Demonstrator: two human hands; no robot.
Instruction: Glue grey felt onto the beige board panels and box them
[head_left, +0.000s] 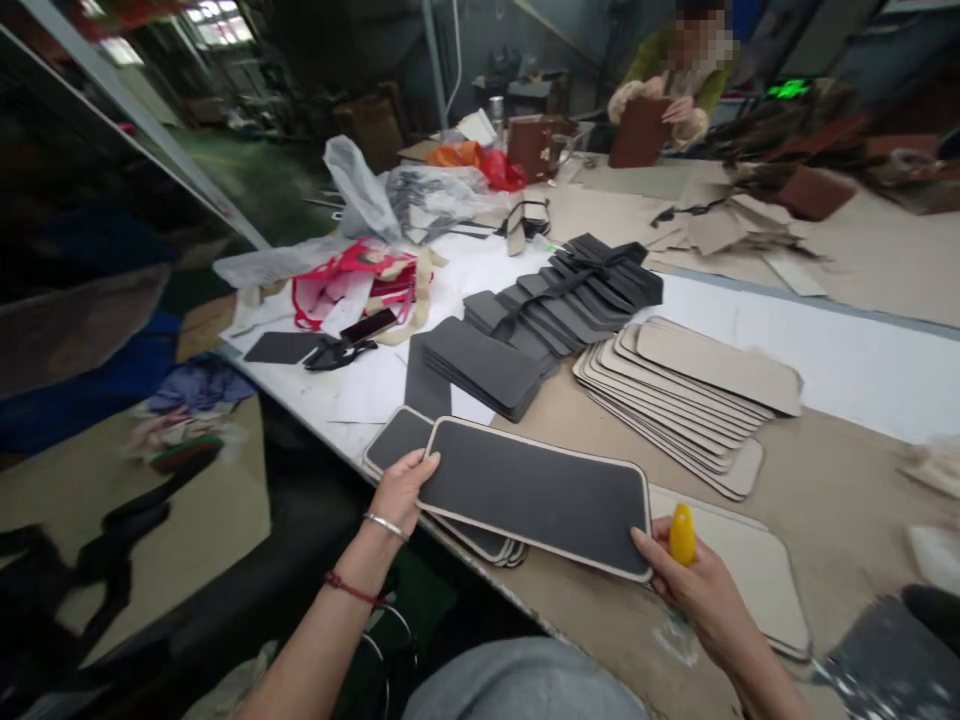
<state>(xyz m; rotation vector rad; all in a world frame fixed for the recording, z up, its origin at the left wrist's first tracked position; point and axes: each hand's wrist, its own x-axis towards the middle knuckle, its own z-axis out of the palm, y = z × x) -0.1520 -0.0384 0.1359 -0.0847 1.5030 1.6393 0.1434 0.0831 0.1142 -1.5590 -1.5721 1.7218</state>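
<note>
A long dark grey panel with rounded corners and a pale border [536,495] is held up between my hands. My left hand [405,485] pinches its left end, thumb on top. My right hand [686,570] grips the right end with the thumb on the face, and also holds a yellow-handled tool [682,535] whose working end is hidden. Beneath the left end lies a stack of similar bordered panels [401,435]. Under my right hand is a pale beige panel [757,570]. A fanned stack of beige panels [690,390] lies beyond.
Dark grey pieces [487,360] lie fanned on the table, partly tied by a black strap. A phone [367,327], a red bag [352,285] and plastic bags [420,195] sit at the left. Across the table a person [675,80] holds a brown piece [639,132].
</note>
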